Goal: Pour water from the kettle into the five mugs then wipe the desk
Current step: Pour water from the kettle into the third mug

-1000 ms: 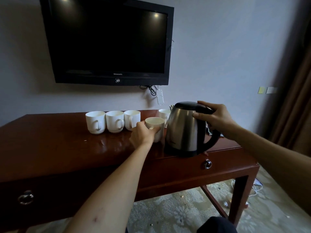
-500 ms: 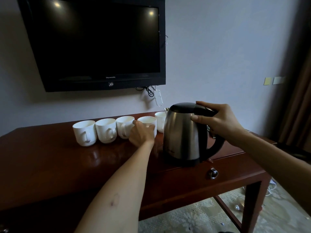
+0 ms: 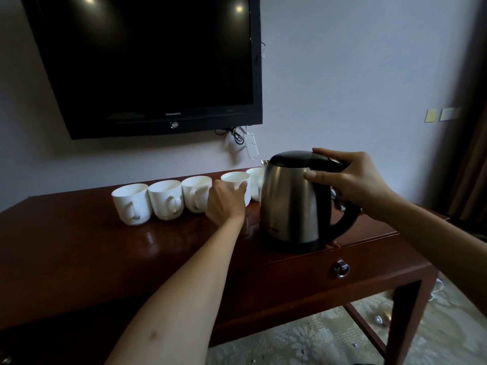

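Several white mugs stand in a row along the back of the dark wooden desk. My left hand grips the fourth mug, which stands in line between the third mug and the mug nearest the wall. A steel kettle with a black lid and handle stands upright on the desk at the right. My right hand holds the top of its handle, thumb against the steel side. The first mug and second mug are at the left end.
A black television hangs on the wall above the mugs, with cables and a small white device dangling below it. The desk has a drawer with a ring pull. A brown curtain is at the right. Patterned carpet lies beneath.
My left hand has moved the fourth mug back from the desk's middle into the row beside the others. My right hand stays on the kettle handle. The camera has come closer.
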### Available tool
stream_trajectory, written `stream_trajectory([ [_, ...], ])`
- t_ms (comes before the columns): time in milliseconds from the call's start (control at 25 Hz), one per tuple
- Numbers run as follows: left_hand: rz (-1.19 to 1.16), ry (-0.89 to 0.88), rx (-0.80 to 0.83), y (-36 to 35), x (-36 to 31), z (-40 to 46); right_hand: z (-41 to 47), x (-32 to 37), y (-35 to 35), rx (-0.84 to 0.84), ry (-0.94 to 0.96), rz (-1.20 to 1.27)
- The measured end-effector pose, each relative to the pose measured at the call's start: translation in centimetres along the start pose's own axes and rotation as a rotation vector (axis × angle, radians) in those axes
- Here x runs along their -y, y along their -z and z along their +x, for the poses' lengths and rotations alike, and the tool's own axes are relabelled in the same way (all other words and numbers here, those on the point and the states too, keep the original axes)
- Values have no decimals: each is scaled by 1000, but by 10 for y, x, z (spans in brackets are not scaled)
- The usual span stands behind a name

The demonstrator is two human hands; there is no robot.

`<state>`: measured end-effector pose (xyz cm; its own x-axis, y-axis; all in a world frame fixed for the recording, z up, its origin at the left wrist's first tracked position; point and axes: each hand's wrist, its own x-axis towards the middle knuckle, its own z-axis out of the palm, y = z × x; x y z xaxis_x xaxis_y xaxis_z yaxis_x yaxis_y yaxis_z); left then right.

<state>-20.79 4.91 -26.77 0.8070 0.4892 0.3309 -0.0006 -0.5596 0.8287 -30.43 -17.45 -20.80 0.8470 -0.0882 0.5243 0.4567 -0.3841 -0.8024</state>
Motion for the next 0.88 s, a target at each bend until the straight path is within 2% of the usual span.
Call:
stream_trajectory([
  [200, -83, 79, -139, 41, 21, -8, -1, 5, 2, 16, -37, 41],
  [480, -94, 245, -73, 37, 26, 13, 1, 1, 4, 32, -55, 56],
  [680, -75, 223, -73, 36, 30, 17, 4, 1, 3, 46, -81, 71],
  [880, -39, 155, -40, 65, 44, -3, -4, 11, 3, 36, -110, 96],
])
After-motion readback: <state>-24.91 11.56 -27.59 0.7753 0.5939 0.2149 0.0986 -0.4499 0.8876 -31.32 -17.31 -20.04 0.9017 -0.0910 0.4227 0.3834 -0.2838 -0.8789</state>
